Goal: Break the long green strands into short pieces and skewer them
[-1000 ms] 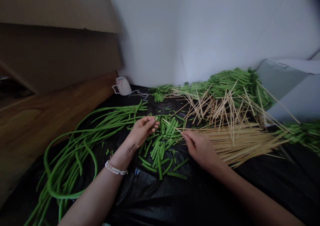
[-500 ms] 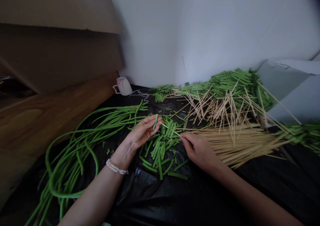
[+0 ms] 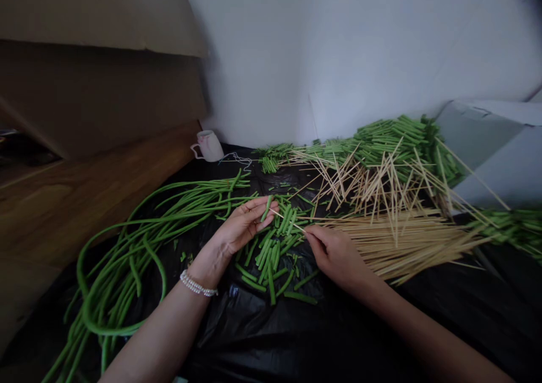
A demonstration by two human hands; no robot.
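Observation:
Between the fingers of my left hand (image 3: 245,222) is a cut piece of long bean (image 3: 266,208). My right hand (image 3: 336,253) pinches a thin wooden skewer (image 3: 292,221) that carries several bean pieces side by side near its middle. The skewer's far tip reaches the bean piece at my left fingers; whether it has pierced it I cannot tell. Below both hands lies a loose pile of cut bean pieces (image 3: 267,259) on black plastic sheeting (image 3: 254,338). A bundle of bare skewers (image 3: 398,242) rests right of my right hand.
Long uncut beans (image 3: 114,281) curl at the left. Skewered beans (image 3: 393,137) are heaped along the wall, their sticks pointing toward me. A white mug (image 3: 209,146) stands at the back left, near a cardboard box (image 3: 105,89). At right is a pale box (image 3: 491,152).
My left hand has shifted slightly right with the bean piece, closer along the skewer tip. My right hand has barely moved.

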